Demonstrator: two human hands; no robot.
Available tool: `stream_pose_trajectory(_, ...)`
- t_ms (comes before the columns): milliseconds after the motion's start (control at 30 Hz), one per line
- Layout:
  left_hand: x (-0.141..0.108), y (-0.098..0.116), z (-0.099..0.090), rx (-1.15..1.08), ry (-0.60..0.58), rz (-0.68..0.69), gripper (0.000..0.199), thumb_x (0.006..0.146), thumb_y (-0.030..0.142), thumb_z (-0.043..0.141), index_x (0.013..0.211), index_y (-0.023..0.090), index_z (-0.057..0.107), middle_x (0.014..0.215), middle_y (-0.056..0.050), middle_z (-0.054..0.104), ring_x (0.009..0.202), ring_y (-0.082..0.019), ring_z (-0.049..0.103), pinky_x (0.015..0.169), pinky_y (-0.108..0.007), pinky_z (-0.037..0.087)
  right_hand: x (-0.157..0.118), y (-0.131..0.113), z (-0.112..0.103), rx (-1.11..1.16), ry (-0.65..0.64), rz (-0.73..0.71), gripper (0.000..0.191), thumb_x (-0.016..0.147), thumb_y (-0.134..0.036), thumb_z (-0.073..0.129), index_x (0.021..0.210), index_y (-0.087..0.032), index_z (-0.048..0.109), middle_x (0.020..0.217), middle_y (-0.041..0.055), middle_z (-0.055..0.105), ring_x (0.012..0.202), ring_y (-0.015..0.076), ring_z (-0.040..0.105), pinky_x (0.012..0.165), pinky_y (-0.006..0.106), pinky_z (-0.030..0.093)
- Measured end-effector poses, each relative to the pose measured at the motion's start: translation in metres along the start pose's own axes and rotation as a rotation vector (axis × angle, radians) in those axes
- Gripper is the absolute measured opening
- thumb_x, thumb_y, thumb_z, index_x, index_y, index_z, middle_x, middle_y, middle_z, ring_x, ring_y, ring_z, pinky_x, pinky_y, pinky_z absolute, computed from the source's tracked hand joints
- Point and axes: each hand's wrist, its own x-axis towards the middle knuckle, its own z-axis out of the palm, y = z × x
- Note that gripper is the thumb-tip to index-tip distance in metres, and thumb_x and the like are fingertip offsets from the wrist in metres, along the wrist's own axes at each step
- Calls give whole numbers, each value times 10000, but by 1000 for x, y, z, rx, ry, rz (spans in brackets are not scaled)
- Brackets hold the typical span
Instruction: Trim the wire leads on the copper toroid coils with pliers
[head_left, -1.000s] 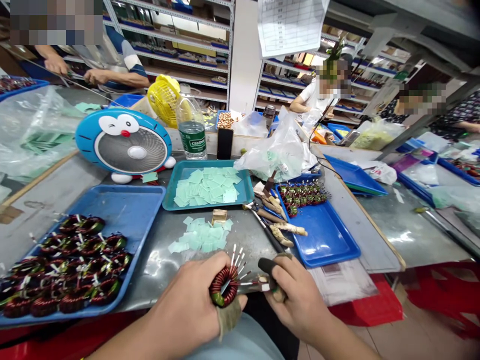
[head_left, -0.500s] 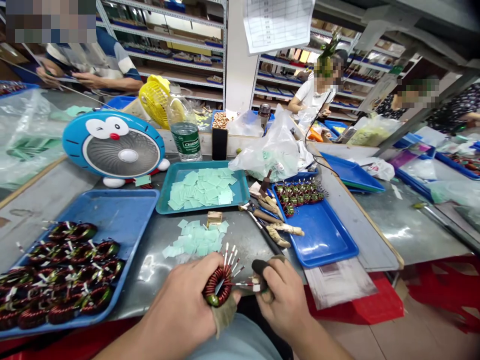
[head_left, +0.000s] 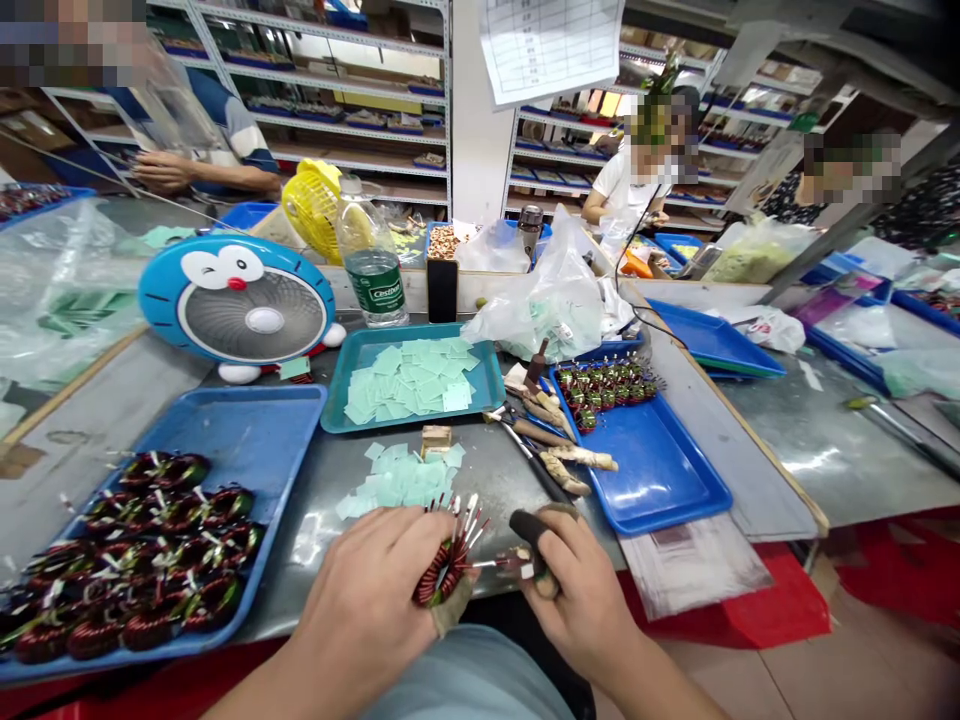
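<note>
Your left hand: closed on one coil, its ring pinched near the thumb, probably so it sits firm with the leads pointing away from your palm.
Your right hand: fingers curled in a pinch beside the coil, on a small pale-edged piece at the end of one lead; what that piece is, you cannot tell from here.
Leads: more than five fan up and rightward, overlapping too much for a sure count; turned that way, they lie within your right hand's reach.
Coil in hand: one, above the near edge of the bench, between your two hands.
Trays: three nearest you: left tray, teal tray, right tray.
Left coils: at least twelve, packed toward the near end, perhaps to save room.
Right coils: more than ten, smaller-looking, gathered in rows at the far end, leads up, likely so they don't snag.
Slips: two heaps, one in the teal tray, one loose before it, seemingly for easy picking; too many to count.
Block: one, touching the loose heap.
Fans: two, one blue, one yellow.
Bottle: one, beside one phone standing upright.
</note>
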Motion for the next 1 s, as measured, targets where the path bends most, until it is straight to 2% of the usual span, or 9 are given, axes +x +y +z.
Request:
stream_pose_trajectory(133,1,-3,1,26,25,33,106,940,330,640,943,226,619,725,-15,683,634,-244,641,607,-343,427,6,-5,3,-14,-6,-7,256,893,-102,572,1131,-195,592,1068,103,622,904,266,550,759,391,467)
stream_pose_trajectory(267,1,-4,1,21,44,47,118,927,327,660,953,218,626,722,-18,685,635,-247,645,616,-345,435,8,-8,2,-32,-2,-19,116,909,-129,572,997,-205,580,943,73,615,815,240,525,708,365,421)
stream_pose_trajectory(367,2,-3,1,-51,26,14,116,898,316,685,921,227,615,723,-5,691,640,-237,655,612,-332,445,7,-13,-2,-14,-23,16,84,911,-151,596,910,-220,548,891,51,593,783,225,509,677,343,385)
stream_pose_trajectory(600,4,2,0,-248,-102,-115,200,857,364,737,863,229,590,683,34,663,591,-187,630,550,-281,432,14,-18,-28,-36,-123,12,121,920,-139,582,884,-228,508,863,24,576,774,206,503,679,324,360)
stream_pose_trajectory(733,4,5,-3,-374,-98,-110,194,865,353,738,857,215,601,690,38,648,573,-149,608,550,-251,442,20,-16,-38,56,-214,52,129,894,-130,602,874,-231,523,838,3,558,776,187,505,680,304,350)
stream_pose_trajectory(1000,-3,8,-2,-552,-85,-152,184,833,298,768,832,218,603,677,51,619,552,-117,560,526,-218,436,13,-21,-16,273,-176,178,142,847,-106,617,836,-229,546,789,-21,535,743,160,502,662,280,337)
